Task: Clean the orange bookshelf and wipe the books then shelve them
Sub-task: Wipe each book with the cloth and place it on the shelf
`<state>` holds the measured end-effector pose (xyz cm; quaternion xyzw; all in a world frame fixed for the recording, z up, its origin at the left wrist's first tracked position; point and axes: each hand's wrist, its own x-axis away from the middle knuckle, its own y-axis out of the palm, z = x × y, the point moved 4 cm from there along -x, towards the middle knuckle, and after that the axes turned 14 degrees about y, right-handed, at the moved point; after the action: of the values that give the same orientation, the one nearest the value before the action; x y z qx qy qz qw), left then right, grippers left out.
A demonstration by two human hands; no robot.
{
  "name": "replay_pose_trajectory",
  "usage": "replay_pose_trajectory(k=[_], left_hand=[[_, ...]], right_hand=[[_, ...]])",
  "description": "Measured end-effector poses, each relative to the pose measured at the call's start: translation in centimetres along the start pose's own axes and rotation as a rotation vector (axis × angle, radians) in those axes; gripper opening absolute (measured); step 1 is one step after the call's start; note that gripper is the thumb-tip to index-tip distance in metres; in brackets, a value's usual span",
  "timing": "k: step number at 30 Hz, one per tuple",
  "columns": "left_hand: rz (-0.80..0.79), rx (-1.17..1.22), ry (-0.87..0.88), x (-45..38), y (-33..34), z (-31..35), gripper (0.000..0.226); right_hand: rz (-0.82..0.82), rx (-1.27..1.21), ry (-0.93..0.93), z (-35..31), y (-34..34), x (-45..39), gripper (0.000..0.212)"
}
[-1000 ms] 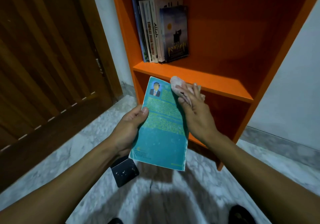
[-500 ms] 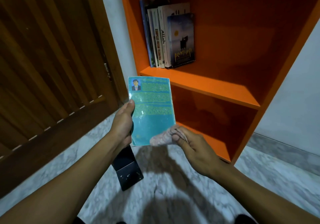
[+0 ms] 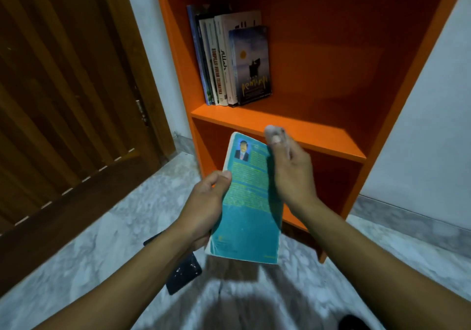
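Note:
My left hand (image 3: pixel 204 203) grips the left edge of a teal paperback book (image 3: pixel 248 207), back cover up, held in front of the orange bookshelf (image 3: pixel 280 125). My right hand (image 3: pixel 290 174) rests at the book's upper right edge, closed on a small pale cloth (image 3: pixel 276 134) whose end sticks up above the fingers. Several books (image 3: pixel 229 59) stand upright at the left end of the middle shelf. The lower shelf is partly hidden behind the book and my hands.
A brown wooden door (image 3: pixel 63 100) fills the left side. A dark flat object (image 3: pixel 183 273) lies on the grey marble floor (image 3: pixel 114 227) under my left forearm. A white wall (image 3: pixel 428 125) runs right of the shelf. The right part of the middle shelf holds no books.
My right hand with the cloth went from the book's top down to its bottom edge and back up to the top right. The book tilted flatter and nearer to me.

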<state>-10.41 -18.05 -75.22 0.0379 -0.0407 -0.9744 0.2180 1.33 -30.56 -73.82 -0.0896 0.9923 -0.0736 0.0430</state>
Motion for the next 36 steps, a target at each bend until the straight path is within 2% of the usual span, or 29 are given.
replay_pose_trajectory(k=[3,8,13,18,22,25,28,29,31,34,36], left_hand=[[0.002,0.063,0.017,0.0,2.1,0.1,0.032],[0.163,0.266,-0.058,-2.0,0.7,-1.2,0.031],[0.323,0.452,-0.142,-3.7,-2.2,-2.4,0.042],[0.424,0.543,-0.225,-3.7,-5.1,-2.8,0.043],[0.505,0.498,-0.121,-3.5,-6.8,-1.8,0.031],[0.511,0.482,-0.092,-3.4,-7.7,-1.5,0.031],[0.452,0.412,-0.075,-3.4,-8.0,-1.1,0.029],[0.415,0.388,-0.069,-3.3,-7.9,-0.9,0.029],[0.341,0.351,-0.089,-3.2,-7.4,-0.8,0.028],[0.245,0.284,-0.138,-2.9,-6.5,-1.1,0.030],[0.201,0.199,-0.120,-3.0,-6.4,-1.3,0.031]], right_hand=[[-0.070,0.274,-0.211,0.6,2.1,0.9,0.059],[-0.225,0.439,-0.363,1.8,4.2,4.7,0.058],[-0.460,0.492,-0.476,3.7,4.8,8.2,0.056],[-0.568,0.314,-0.398,4.0,4.2,9.8,0.042],[-0.610,0.300,-0.319,4.6,3.6,9.8,0.028],[-0.547,0.308,-0.167,6.8,3.0,8.5,0.025],[-0.373,0.205,0.111,8.3,1.7,6.8,0.029],[-0.351,0.125,0.229,8.5,1.3,6.1,0.032],[-0.408,-0.032,0.377,8.2,1.0,5.0,0.038],[-0.575,-0.146,0.386,7.1,1.1,4.5,0.035],[-0.597,-0.132,0.353,6.6,1.2,4.8,0.031]])
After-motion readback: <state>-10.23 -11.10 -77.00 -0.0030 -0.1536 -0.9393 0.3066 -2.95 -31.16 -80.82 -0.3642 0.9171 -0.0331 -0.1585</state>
